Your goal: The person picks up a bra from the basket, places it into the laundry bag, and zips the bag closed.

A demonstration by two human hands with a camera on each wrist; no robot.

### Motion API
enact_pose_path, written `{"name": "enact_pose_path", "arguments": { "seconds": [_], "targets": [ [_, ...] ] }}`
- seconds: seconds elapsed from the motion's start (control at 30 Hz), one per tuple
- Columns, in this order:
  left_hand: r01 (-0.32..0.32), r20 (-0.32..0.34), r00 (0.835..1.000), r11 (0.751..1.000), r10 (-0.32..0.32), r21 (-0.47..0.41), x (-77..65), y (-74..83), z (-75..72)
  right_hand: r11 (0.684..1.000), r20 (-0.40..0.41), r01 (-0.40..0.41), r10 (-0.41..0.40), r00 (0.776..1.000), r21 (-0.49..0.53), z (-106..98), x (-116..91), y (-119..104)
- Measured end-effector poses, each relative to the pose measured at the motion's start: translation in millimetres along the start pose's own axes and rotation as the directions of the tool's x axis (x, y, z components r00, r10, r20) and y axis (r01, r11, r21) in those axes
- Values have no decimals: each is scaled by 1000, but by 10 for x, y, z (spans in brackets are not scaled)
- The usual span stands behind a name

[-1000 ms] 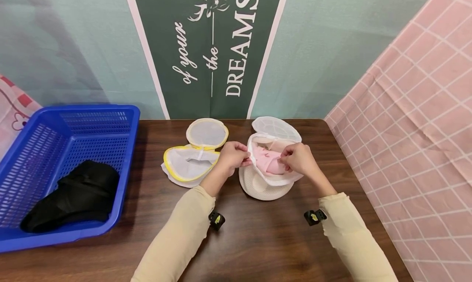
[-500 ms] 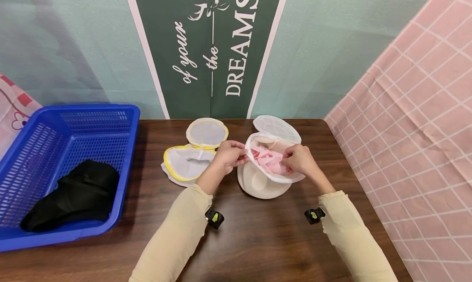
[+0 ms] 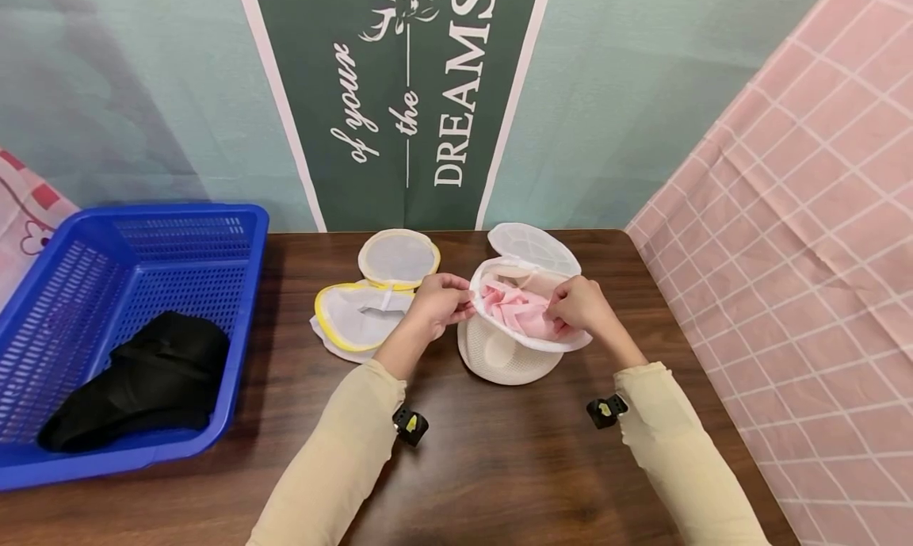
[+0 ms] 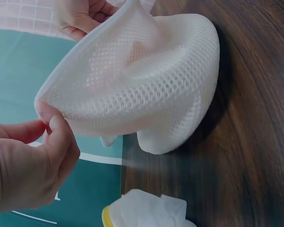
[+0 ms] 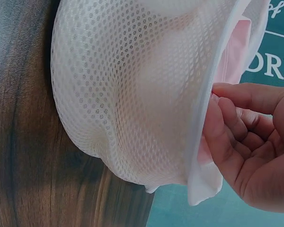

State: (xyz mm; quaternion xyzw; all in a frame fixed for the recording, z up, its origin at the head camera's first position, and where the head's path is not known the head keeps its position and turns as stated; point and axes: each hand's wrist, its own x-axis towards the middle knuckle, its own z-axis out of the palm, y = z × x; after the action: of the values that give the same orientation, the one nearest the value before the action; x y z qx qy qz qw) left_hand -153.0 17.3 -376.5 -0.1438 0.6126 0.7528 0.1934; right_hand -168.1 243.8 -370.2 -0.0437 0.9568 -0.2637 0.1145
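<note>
My left hand (image 3: 444,302) pinches the rim of a white mesh laundry bag (image 3: 509,356) on its left side; the left wrist view shows thumb and fingers closed at the zippered edge. The bag stands on the table with its round mouth tilted open and its lid (image 3: 535,247) folded back behind. Inside lies a crumpled pink garment (image 3: 517,308), partly seen through the mesh. Reaching into the mouth from the right, my right hand (image 3: 579,304) pinches the pink cloth, fingertips right by the rim in the right wrist view.
A second mesh bag with yellow trim (image 3: 357,316) lies open to the left, its round lid (image 3: 399,258) turned back. Farther left, a blue plastic basket (image 3: 238,356) holds a black garment (image 3: 153,372). A pink tiled-pattern sheet (image 3: 806,237) borders the right side.
The pink garment has gone from smooth and spread to bunched up within the bag. My left hand and the rim it holds have shifted slightly left; the right hand has stayed at the cloth.
</note>
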Motion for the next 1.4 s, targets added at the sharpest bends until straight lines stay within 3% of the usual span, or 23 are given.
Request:
{"name": "enact_pose_path", "arguments": {
  "seconds": [0.23,0.5,0.67,0.8,0.93,1.07,1.2,1.3,1.4],
  "targets": [
    [-11,62,998,995,6,94,-40,-51,-13,982,90,-134,123,988,134,-26,54,-3],
    [-38,95,995,999,36,12,-56,-51,9,979,101,-180,171,980,90,101,83,-13],
    [-46,74,996,998,48,-33,-55,-50,13,974,108,-196,184,977,110,215,73,16],
    [-46,58,997,999,47,-22,-58,-65,12,979,122,-149,133,984,136,252,45,37],
    [-57,47,997,998,57,11,-63,-74,2,989,144,-50,30,989,138,188,-10,56],
    [-52,46,998,999,52,4,-61,-74,-11,970,206,-7,-44,977,242,40,-68,73],
    [-54,38,998,999,54,-4,-56,-70,-27,955,123,29,-68,990,294,-129,-82,145],
    [-55,31,998,998,55,-4,-58,-61,-38,960,-21,21,-16,1000,280,-227,-86,235],
    [-49,25,998,999,49,-3,-59,-48,-44,974,-123,-38,67,990,225,-295,-111,314]
  ]
}}
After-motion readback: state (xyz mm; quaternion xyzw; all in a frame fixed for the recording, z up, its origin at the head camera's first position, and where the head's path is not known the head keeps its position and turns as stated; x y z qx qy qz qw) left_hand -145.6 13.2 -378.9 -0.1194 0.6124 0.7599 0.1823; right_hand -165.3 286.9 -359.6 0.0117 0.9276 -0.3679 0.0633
